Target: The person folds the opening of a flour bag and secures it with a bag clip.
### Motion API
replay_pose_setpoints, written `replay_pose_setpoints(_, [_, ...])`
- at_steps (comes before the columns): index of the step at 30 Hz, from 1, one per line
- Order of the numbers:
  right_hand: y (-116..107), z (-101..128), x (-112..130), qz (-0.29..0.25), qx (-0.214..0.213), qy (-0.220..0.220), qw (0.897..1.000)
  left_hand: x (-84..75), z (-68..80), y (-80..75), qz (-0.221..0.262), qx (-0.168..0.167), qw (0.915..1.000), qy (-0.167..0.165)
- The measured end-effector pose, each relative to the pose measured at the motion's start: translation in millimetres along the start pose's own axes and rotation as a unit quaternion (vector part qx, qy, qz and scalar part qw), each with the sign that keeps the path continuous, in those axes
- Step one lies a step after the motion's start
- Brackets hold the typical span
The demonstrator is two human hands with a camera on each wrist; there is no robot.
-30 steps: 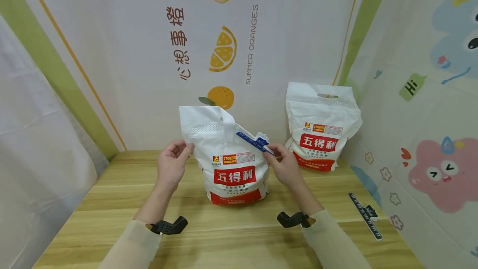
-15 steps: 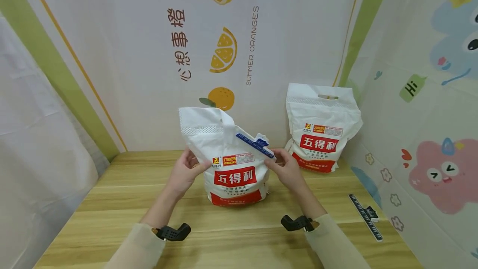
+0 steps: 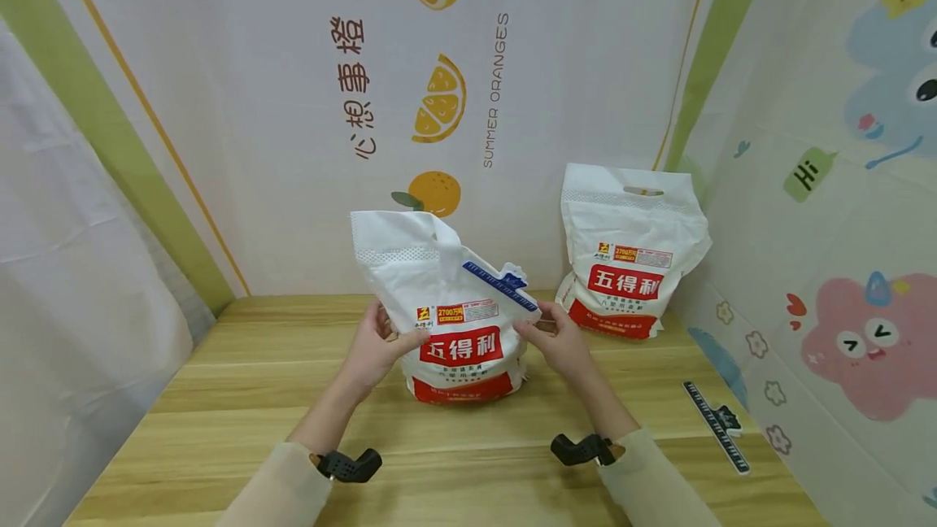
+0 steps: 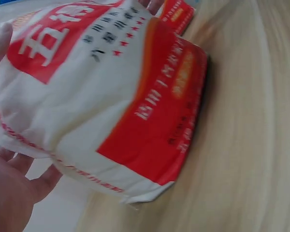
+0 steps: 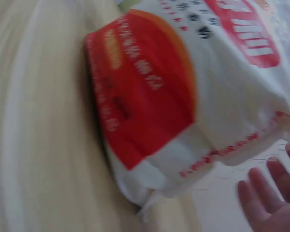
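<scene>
A white and red bag of flour (image 3: 461, 311) stands on the table in front of me. Its top right corner is folded down, and a long blue and white sealing clip (image 3: 501, 287) sits slantwise across that slope. My left hand (image 3: 373, 352) lies along the bag's left side, thumb on the front, the other fingers round the side. In the left wrist view those fingers are loosely extended at the bag's edge. My right hand (image 3: 560, 340) is at the right side, thumb near the clip's lower end. In the right wrist view its fingers (image 5: 261, 188) are spread beside the bag.
A second flour bag (image 3: 633, 250), with a handle hole in its top, stands at the back right. On the wooden table (image 3: 454, 462) a black and white sealing clip (image 3: 717, 427) lies near the right edge. Printed curtains (image 3: 278, 185) hang behind and to the sides.
My left hand has slid down from the bag's upper left edge to its middle side. My right hand has shifted slightly lower by the clip's end. Bag and clip have hardly moved.
</scene>
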State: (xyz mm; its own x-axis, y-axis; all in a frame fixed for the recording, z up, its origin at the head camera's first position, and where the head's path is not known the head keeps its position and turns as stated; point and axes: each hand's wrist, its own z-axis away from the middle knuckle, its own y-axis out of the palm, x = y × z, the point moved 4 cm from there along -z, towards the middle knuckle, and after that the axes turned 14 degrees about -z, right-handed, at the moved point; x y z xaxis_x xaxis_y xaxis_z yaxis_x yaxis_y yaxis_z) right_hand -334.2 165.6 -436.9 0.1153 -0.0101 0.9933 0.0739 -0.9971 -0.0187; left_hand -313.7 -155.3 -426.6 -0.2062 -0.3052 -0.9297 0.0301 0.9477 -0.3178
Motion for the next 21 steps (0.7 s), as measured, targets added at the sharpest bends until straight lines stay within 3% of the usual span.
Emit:
replay_pose_setpoints(5, [14.9, 4.2, -15.0, -0.012, 0.049, 0.047, 0.998, 9.8, 2.7, 15.7, -0.001, 0.042, 0.9991, 0.006])
replay_pose_setpoints(14, [22.3, 7.8, -14.2, 0.018, 0.054, 0.015, 0.998, 16.3, 2.6, 21.8, -0.021, 0.007, 0.9997, -0.011])
replay_pose_setpoints(21, [25.0, 9.6, -23.2, 0.01, 0.074, 0.044, 0.996, 21.9, 4.5, 27.7, -0.005, 0.02, 0.9998, -0.007])
